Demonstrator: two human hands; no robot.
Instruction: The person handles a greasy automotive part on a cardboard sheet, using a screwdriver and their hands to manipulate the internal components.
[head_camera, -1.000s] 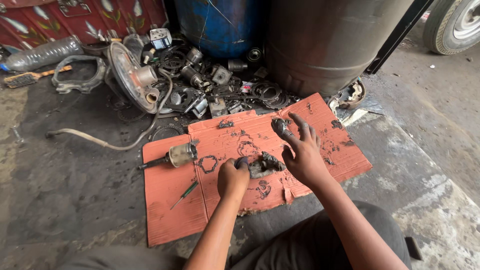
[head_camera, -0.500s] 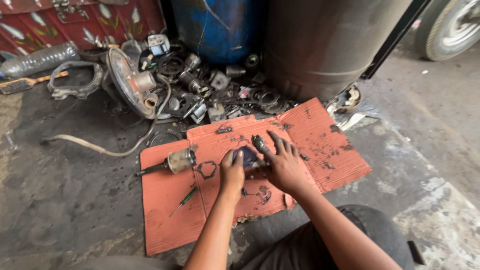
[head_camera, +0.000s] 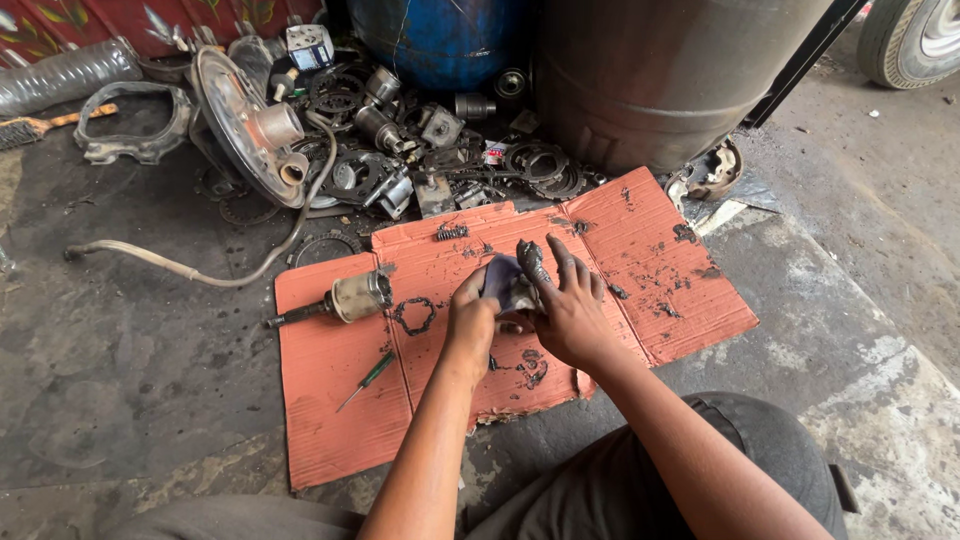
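Over the flattened orange cardboard (head_camera: 650, 290), my left hand (head_camera: 470, 320) and my right hand (head_camera: 565, 310) meet on a small greasy metal part (head_camera: 505, 285). The left hand grips it from the left. The right hand's grease-blackened fingers lie over its right side and top. Most of the part is hidden by the fingers. On the cardboard to the left lie a cylindrical shaft piece (head_camera: 345, 298), a small chain loop (head_camera: 415, 315) and a green-handled screwdriver (head_camera: 368, 378). A short spring (head_camera: 452, 232) rests near the cardboard's far edge.
A heap of oily metal parts (head_camera: 420, 150) and a round brake plate (head_camera: 240, 120) with a hose lie beyond the cardboard. A blue drum (head_camera: 440, 40) and a dark metal drum (head_camera: 660, 70) stand behind. A tyre (head_camera: 915, 35) shows at the top right. My knee (head_camera: 700, 470) is below.
My right hand has drawn in from the cardboard's far side and closed over the part held by the left hand. The view has tilted slightly down.
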